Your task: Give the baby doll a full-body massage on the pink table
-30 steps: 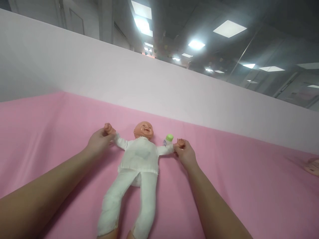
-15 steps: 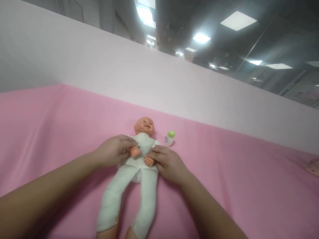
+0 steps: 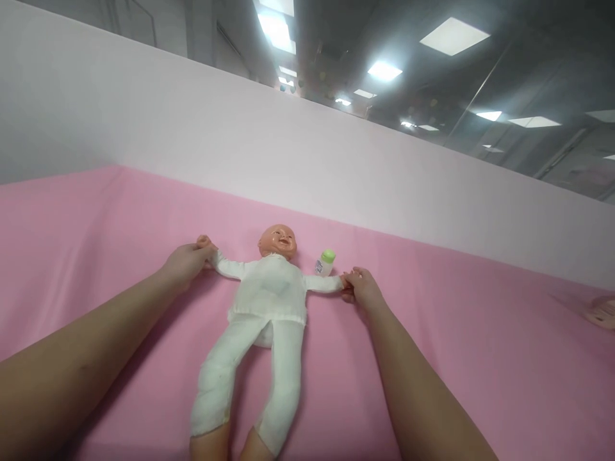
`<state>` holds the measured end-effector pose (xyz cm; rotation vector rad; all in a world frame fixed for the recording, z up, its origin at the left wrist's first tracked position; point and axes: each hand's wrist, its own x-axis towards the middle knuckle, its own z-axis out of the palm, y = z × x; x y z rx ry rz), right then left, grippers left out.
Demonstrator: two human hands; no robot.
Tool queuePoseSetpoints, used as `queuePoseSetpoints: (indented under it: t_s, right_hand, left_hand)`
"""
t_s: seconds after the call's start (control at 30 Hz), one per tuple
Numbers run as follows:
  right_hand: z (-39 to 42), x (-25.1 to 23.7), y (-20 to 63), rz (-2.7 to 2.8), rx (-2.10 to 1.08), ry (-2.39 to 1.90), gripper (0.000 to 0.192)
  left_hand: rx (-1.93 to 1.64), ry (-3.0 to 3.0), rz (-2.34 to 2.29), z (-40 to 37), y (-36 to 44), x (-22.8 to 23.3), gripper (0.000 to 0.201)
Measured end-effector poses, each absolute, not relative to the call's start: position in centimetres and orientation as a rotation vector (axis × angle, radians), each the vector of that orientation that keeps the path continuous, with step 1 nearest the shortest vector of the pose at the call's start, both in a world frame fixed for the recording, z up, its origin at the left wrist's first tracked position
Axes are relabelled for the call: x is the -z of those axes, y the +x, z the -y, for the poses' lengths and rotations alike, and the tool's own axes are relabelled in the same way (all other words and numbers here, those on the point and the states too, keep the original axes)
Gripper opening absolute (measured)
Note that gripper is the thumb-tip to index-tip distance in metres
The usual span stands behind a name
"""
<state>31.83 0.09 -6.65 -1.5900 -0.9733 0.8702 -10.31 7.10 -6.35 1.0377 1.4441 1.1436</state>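
Note:
A baby doll (image 3: 271,291) with a white cloth body lies on its back on a pink sheet (image 3: 158,218). Its arms are stretched out to both sides. My left hand (image 3: 186,264) is closed around the doll's wrist on the left, and the doll's small hand pokes out above my fingers. On the other side, my right hand (image 3: 364,288) pinches the doll's other hand, which my fingers partly cover. Just above that outstretched arm stands a small bottle (image 3: 325,262) with a green cap, slightly tilted in view. The doll's feet run out of the frame at the bottom.
A white wall or raised panel (image 3: 240,141) borders the pink sheet at the back. Part of another doll's head (image 3: 603,312) shows at the right edge. Beyond the panel, dark glass reflects ceiling lights (image 3: 454,36).
Both my hands have moved apart, drawing the doll's arms from its chest out to the sides. The bottle and the doll's trunk stay in place.

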Motion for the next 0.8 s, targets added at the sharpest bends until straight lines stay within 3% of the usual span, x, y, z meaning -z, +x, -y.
queuePoseSetpoints:
  t_s: [0.23, 0.43, 0.53, 0.67, 0.8]
  right_hand:
    - [0.1, 6.9, 32.1, 1.002, -0.880, -1.703, 0.068]
    - [2.0, 4.0, 28.9, 1.178, -0.405, -1.583, 0.068]
    - [3.7, 3.1, 25.7, 1.408, -0.378, -1.385, 0.055]
    - [5.0, 3.1, 22.4, 1.857, -0.351, -1.275, 0.028]
    - [5.0, 3.4, 21.9, 2.155, -0.314, -1.236, 0.025]
  left_hand:
    - [-1.056, 1.188, -1.517, -7.6, -11.3, 6.6, 0.028]
    - [-1.200, 1.676, -1.531, -3.7, -8.8, 4.0, 0.031]
    - [-1.192, 1.902, -1.385, -1.5, -6.9, 3.0, 0.037]
    - [-0.842, 2.318, -1.160, -0.4, -5.5, 3.2, 0.041]
    - [-0.728, 2.477, -1.099, -0.6, -5.8, 3.7, 0.044]
